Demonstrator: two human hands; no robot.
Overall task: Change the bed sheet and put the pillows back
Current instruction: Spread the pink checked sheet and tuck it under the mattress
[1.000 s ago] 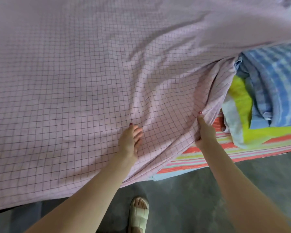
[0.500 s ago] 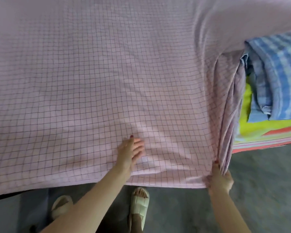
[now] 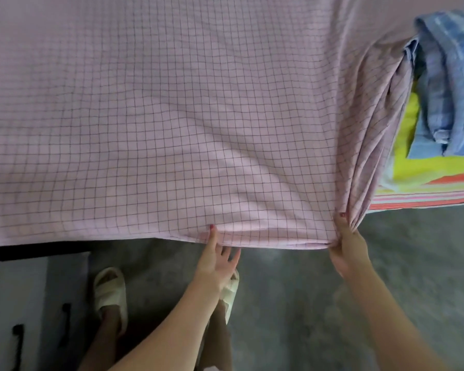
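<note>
From the head view, a pale pink cotton bed sheet with a thin dark grid (image 3: 158,116) lies spread across most of the bed, its near edge hanging just over the side above the grey concrete floor (image 3: 292,303).

The left hand (image 3: 216,261) reaches up to that near edge with the thumb laid on top of the cloth and the other fingers fairly straight just beneath it; its grip looks like a light pinch on the hem, though the fingers under the cloth are partly hidden.

The right hand (image 3: 347,247) is closed around a gathered bunch of the same sheet at its right end, where the cloth falls in long folds from the bed top down to the fist.

To the right of those folds, uncovered, a bright striped yellow, red and pink cloth (image 3: 426,183) lies on the bed, and on it rests a folded blue-and-white checked cloth (image 3: 450,84).

Below the bed edge, two feet in cream slide sandals (image 3: 110,290) stand on the floor, the right one partly behind the left forearm. At lower left stands a grey box with dark handles (image 3: 38,303).
</note>
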